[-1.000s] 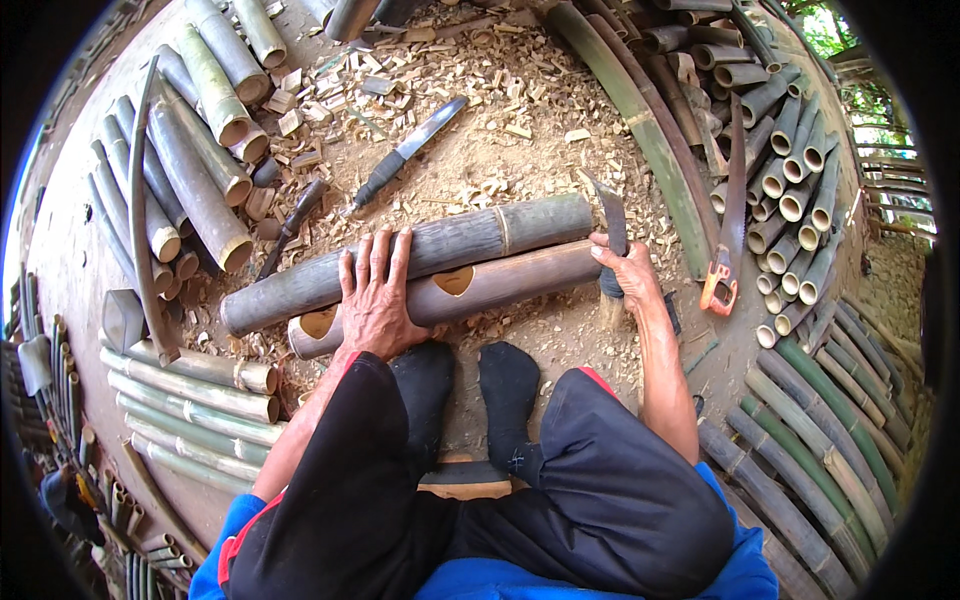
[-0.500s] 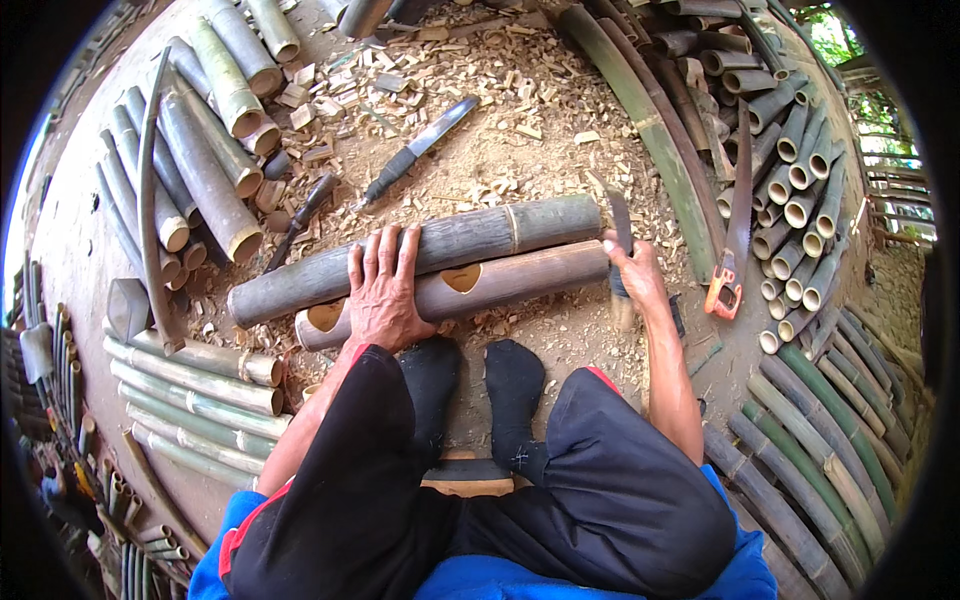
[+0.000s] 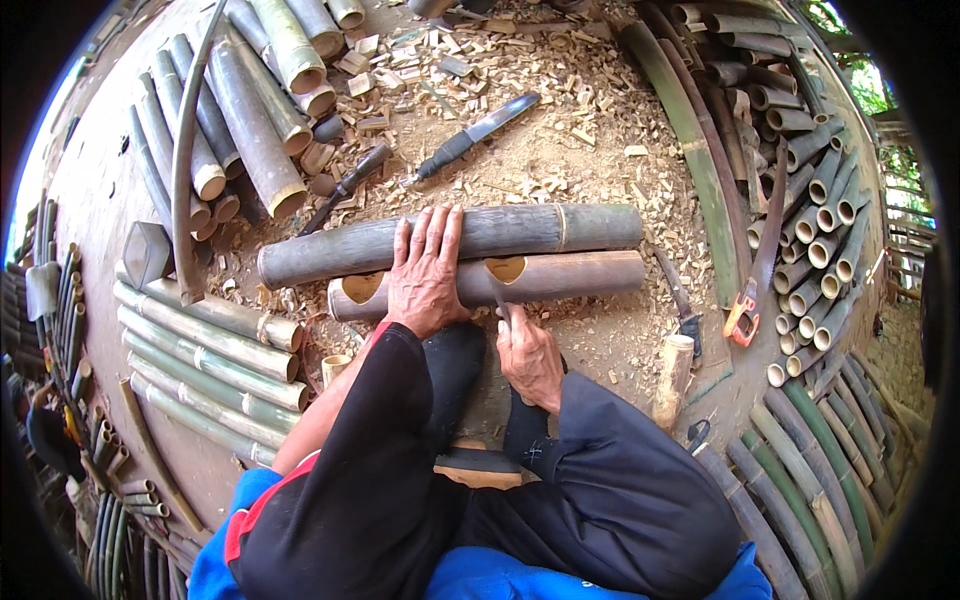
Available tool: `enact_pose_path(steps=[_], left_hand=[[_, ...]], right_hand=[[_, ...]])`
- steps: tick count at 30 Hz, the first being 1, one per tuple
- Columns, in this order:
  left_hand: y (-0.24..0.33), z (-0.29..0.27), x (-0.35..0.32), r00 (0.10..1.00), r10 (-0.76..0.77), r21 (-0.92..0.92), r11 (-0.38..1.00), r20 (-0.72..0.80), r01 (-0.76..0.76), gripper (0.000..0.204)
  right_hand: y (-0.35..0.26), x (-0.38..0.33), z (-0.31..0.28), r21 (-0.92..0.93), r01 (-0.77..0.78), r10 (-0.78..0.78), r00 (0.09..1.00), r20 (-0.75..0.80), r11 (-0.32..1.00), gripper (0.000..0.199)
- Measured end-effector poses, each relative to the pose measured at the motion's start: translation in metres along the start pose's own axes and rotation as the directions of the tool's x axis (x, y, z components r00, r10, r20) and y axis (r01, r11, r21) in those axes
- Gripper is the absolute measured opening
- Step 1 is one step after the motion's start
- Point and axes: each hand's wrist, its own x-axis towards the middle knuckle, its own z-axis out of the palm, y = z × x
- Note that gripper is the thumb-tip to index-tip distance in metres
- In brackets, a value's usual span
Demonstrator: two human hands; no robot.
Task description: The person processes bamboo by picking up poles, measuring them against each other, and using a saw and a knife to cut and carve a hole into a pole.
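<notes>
Two bamboo tubes lie side by side across the ground before my feet. The far one is a dark grey bamboo tube [image 3: 510,230]; the near one, a brown bamboo tube [image 3: 585,275], has two rounded notches cut in its wall. My left hand [image 3: 428,280] rests flat over both tubes between the notches, fingers stretched forward. Close by the right notch, my right hand [image 3: 530,355] is closed around a narrow dark blade [image 3: 502,303], its tip at the notch's near edge. The hand hides the blade's other end.
Beyond the tubes lie a black-handled knife [image 3: 475,137] and a dark-handled tool [image 3: 345,187] among wood chips. Right of them are a curved knife [image 3: 675,285], a short wooden piece [image 3: 674,378] and an orange-handled saw [image 3: 757,265]. Bamboo stacks [image 3: 215,365] stand at both sides.
My right hand has moved left from the tubes' right end to the right notch, holding the blade. My left hand stays on the tubes. The view has shifted, moving the scene rightward.
</notes>
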Motion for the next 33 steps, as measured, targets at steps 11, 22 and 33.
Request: enact_pose_path(steps=[11, 22, 33], left_hand=[[-0.001, 0.0, 0.0, 1.0, -0.006, 0.007, 1.0, 0.03, 0.006, 0.141], [0.0, 0.001, 0.0, 0.999, -0.004, 0.019, 1.0, 0.045, 0.003, 0.139], [0.004, -0.005, 0.004, 0.997, -0.022, 0.023, 1.0, 0.07, 0.021, 0.14]], right_hand=[[0.006, 0.001, 0.005, -0.023, -0.02, 0.02, 1.0, -0.009, 1.0, 0.02], [-0.011, 0.014, -0.003, -0.144, -0.127, 0.137, 0.989, 0.061, 0.981, 0.016], [0.004, -0.002, -0.031, 0.063, -0.287, 0.281, 0.956, 0.09, 0.956, 0.018]])
